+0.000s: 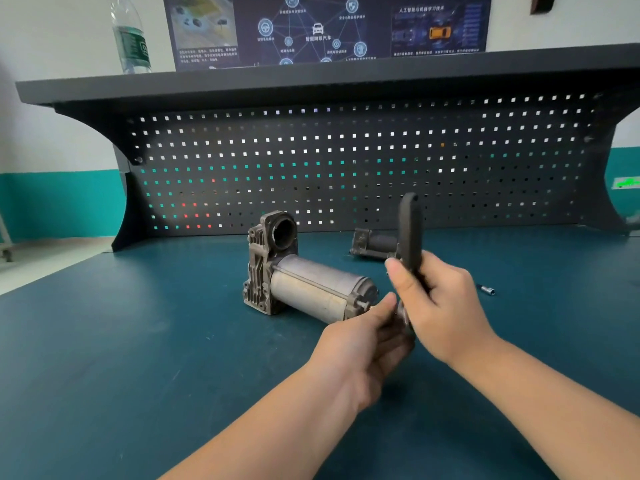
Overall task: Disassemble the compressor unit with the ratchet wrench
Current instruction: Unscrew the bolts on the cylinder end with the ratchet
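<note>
Teal tabletop (138, 341), disassembly partly done.
Compressor unit (304, 271) lies centre, one piece (374, 244) already apart behind; right hand (440, 306) grips ratchet wrench (410, 230), left hand (370, 344) pinches its head beside the end bolt (363, 305).

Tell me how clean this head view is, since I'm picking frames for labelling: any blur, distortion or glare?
Head view: wide-angle bending curves the shelf and the pegboard edges; the water bottle and wall poster are soft; the ratchet wrench handle looks slightly smeared; the compressor unit and both hands are sharp enough; lighting is even, with no harsh glare.
</note>
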Demonstrator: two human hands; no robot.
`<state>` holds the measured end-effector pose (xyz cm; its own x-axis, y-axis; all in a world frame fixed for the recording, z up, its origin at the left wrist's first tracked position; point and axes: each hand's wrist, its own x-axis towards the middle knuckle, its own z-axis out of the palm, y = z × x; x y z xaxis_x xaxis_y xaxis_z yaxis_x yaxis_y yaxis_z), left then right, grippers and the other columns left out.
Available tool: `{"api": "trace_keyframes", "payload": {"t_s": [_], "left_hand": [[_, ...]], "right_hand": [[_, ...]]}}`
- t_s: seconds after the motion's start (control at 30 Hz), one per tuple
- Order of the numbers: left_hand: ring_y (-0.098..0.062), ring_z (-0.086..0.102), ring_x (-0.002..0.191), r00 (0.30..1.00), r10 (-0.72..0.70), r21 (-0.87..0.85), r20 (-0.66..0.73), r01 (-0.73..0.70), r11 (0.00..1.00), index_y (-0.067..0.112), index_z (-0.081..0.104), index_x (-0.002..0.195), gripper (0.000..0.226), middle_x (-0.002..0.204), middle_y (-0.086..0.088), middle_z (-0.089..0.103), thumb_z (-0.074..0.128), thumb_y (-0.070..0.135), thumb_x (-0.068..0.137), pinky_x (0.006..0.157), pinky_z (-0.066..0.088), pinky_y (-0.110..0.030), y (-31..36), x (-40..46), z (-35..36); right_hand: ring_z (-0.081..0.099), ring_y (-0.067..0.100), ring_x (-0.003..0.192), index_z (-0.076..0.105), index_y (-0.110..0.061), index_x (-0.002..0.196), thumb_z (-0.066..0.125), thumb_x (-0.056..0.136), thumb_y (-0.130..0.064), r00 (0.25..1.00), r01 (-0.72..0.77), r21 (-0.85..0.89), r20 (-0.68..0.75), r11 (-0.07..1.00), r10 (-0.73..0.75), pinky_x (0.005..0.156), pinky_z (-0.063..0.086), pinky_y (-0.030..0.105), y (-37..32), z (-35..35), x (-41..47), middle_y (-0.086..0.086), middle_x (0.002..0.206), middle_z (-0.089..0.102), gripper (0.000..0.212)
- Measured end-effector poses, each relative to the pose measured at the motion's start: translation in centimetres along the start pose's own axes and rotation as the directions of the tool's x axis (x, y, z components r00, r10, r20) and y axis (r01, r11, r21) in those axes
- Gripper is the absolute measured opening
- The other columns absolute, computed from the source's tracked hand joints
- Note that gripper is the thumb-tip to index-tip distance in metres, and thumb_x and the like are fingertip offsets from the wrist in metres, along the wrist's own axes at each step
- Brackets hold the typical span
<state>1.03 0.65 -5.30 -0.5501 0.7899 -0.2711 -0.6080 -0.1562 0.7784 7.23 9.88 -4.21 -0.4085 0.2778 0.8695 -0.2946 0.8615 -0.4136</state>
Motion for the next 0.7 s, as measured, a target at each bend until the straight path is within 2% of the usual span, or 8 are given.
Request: {"api": "trace_keyframes", "payload": {"t_s": [0.23, 0.3, 0.4, 0.47, 0.5, 0.57, 0.63, 0.7], "left_hand": [[-0.023, 0.068, 0.073, 0.999, -0.035, -0.038, -0.027, 0.034, 0.999, -0.005, 0.068, 0.089, 0.014, 0.078, -0.016, 0.072, 0.067, 0.008, 0.085, 0.055, 0.058, -0.025, -0.1, 0.0, 0.1], [-0.023, 0.069, 0.072, 0.999, -0.027, -0.047, -0.033, 0.026, 0.999, -0.005, 0.067, 0.088, 0.012, 0.074, -0.015, 0.072, 0.066, 0.006, 0.085, 0.058, 0.059, -0.026, -0.1, 0.1, 0.1], [-0.022, 0.068, 0.071, 0.999, -0.011, -0.037, -0.039, 0.01, 0.999, -0.005, 0.066, 0.092, 0.013, 0.073, -0.014, 0.072, 0.067, 0.005, 0.084, 0.058, 0.059, -0.026, -0.3, 0.2, 0.0], [-0.021, 0.067, 0.072, 0.999, -0.006, -0.012, -0.037, 0.005, 1.0, -0.004, 0.066, 0.096, 0.015, 0.075, -0.014, 0.071, 0.066, 0.006, 0.085, 0.058, 0.059, -0.026, -0.3, 0.4, -0.1], [-0.022, 0.067, 0.073, 0.999, -0.007, -0.004, -0.033, 0.007, 1.0, -0.004, 0.066, 0.095, 0.015, 0.077, -0.014, 0.071, 0.066, 0.007, 0.085, 0.059, 0.059, -0.026, -0.3, 0.4, -0.1], [-0.023, 0.068, 0.075, 1.0, -0.014, -0.008, -0.02, 0.014, 1.0, -0.003, 0.066, 0.092, 0.015, 0.082, -0.017, 0.071, 0.067, 0.011, 0.085, 0.059, 0.059, -0.026, -0.4, 0.4, 0.0], [-0.023, 0.069, 0.073, 1.0, -0.018, -0.012, 0.008, 0.018, 1.0, -0.002, 0.068, 0.089, 0.018, 0.085, -0.017, 0.071, 0.068, 0.015, 0.085, 0.057, 0.059, -0.026, -0.3, 0.3, 0.1], [-0.02, 0.071, 0.067, 0.998, -0.036, -0.008, 0.055, 0.036, 0.999, -0.002, 0.07, 0.087, 0.017, 0.08, -0.014, 0.071, 0.065, 0.015, 0.087, 0.053, 0.057, -0.024, -0.1, 0.0, 0.1]], "right_hand": [[0.036, 0.005, 0.044, 0.047, -0.024, 0.061, 0.051, 0.09, -0.035, 0.975, -0.205, 0.071, -0.076, 0.976, 0.21, 0.045, 0.03, 0.016, 0.5, -0.1, 0.1, -0.009, 0.046, 0.043, 0.031], [0.036, 0.008, 0.043, 0.047, -0.016, 0.059, 0.053, 0.093, -0.035, 0.908, -0.4, 0.061, -0.105, 0.914, 0.405, 0.046, 0.032, 0.022, 0.9, 0.3, 0.5, -0.008, 0.042, 0.042, 0.039], [0.029, 0.012, 0.032, 0.048, -0.011, 0.06, 0.051, 0.093, -0.029, 0.476, -0.833, 0.364, 0.085, 0.418, 0.875, 0.039, 0.024, 0.019, 2.0, 0.1, 1.3, -0.005, 0.035, 0.038, 0.038], [0.025, 0.008, 0.027, 0.048, -0.01, 0.062, 0.05, 0.094, -0.027, 0.309, -0.881, 0.432, 0.219, 0.192, 0.926, 0.033, 0.02, 0.013, 2.0, 0.1, 1.5, -0.002, 0.036, 0.036, 0.037], [0.026, 0.009, 0.028, 0.048, -0.01, 0.061, 0.051, 0.094, -0.028, 0.36, -0.873, 0.411, 0.179, 0.263, 0.916, 0.034, 0.023, 0.016, 2.1, 0.1, 1.5, -0.002, 0.037, 0.036, 0.038], [0.035, 0.014, 0.038, 0.049, -0.012, 0.059, 0.054, 0.092, -0.032, 0.688, -0.698, 0.244, -0.032, 0.674, 0.725, 0.044, 0.032, 0.026, 1.7, 0.3, 0.9, -0.006, 0.038, 0.039, 0.039], [0.039, 0.011, 0.046, 0.047, -0.016, 0.06, 0.053, 0.09, -0.036, 0.971, -0.219, -0.001, -0.094, 0.976, 0.218, 0.05, 0.035, 0.026, 0.4, 0.1, 0.6, -0.008, 0.043, 0.041, 0.036], [0.04, 0.01, 0.048, 0.045, -0.019, 0.063, 0.053, 0.09, -0.03, 0.985, 0.17, -0.071, 0.055, 0.983, -0.166, 0.048, 0.034, 0.018, 0.0, -0.2, 0.0, -0.011, 0.049, 0.039, 0.03]]}}
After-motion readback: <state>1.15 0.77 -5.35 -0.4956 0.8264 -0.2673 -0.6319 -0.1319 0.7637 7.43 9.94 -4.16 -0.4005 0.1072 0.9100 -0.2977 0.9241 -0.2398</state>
